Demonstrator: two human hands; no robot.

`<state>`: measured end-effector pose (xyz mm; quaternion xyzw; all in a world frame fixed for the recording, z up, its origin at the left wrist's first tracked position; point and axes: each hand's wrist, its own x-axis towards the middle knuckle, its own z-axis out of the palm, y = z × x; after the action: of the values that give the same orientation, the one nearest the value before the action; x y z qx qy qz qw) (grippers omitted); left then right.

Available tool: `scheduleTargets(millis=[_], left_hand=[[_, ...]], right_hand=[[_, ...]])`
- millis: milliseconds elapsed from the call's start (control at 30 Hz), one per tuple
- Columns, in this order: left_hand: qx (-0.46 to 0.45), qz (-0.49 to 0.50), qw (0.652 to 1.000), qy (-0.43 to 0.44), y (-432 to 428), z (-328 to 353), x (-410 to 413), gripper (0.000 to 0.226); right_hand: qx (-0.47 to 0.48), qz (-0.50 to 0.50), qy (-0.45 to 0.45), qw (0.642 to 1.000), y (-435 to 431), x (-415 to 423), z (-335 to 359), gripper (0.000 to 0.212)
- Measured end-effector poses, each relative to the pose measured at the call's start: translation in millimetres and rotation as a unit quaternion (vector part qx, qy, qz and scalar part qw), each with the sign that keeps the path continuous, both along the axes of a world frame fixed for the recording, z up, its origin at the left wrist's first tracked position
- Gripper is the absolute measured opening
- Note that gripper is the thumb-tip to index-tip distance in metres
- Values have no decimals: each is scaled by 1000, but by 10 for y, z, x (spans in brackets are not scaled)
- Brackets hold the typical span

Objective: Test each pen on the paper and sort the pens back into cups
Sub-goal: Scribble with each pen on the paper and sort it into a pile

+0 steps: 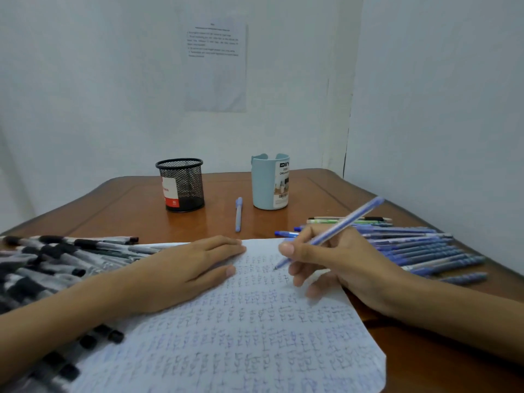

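A white paper (241,330) covered in rows of small pen marks lies on the wooden table (306,191). My right hand (334,265) grips a blue pen (348,219) with its tip touching the paper near the top edge. My left hand (192,265) rests flat on the paper's upper left part, fingers straight. A black mesh cup (181,184) and a light blue cup (269,181) stand at the back. A single capped blue pen (238,214) lies between them.
Several black pens (56,259) lie spread at the left, partly under my left forearm. Several blue pens (425,248) lie in a row at the right. White walls close in behind and on the right; a printed sheet (215,63) hangs on the back wall.
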<state>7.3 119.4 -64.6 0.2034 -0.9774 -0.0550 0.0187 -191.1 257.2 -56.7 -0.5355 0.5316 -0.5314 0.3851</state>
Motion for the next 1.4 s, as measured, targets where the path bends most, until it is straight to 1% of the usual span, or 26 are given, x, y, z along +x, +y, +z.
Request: scheduleTargets(millis=[67,133,333,433,700,867,1067,1200,1400], left_hand=[[2,1,1000,1,0,-3,4,80],[5,3,1000,1,-4,-4,6,80],[4,2,1000,-3,-8,-8,7,79],[6,5,1000,-5,3,1,6,80],[5,4,1000,-7,2,-2,13,80],[4,5,1000,-9,15,13,4,81],[4,5,1000,-7,10,10,8,81],[5,8,1000,-9,23,17,6,83],[5,6,1000,-8,19,19,-1,83]], right_hand=[[3,-21,8,1000,-16,5,-33,27],[-14,-45,35,998,-44,-28,-29,33],[-2,-24,123,992,-76,-81,-20,37],[0,-21,148,989,-71,-84,-29,38],[-3,-2,150,989,-57,-69,-25,39],[-11,-18,173,985,-71,-77,-40,36],[-10,-9,162,987,-63,-65,-34,38],[-23,-29,157,987,-60,-66,-43,39],[-12,-21,156,987,-57,-58,-32,39]])
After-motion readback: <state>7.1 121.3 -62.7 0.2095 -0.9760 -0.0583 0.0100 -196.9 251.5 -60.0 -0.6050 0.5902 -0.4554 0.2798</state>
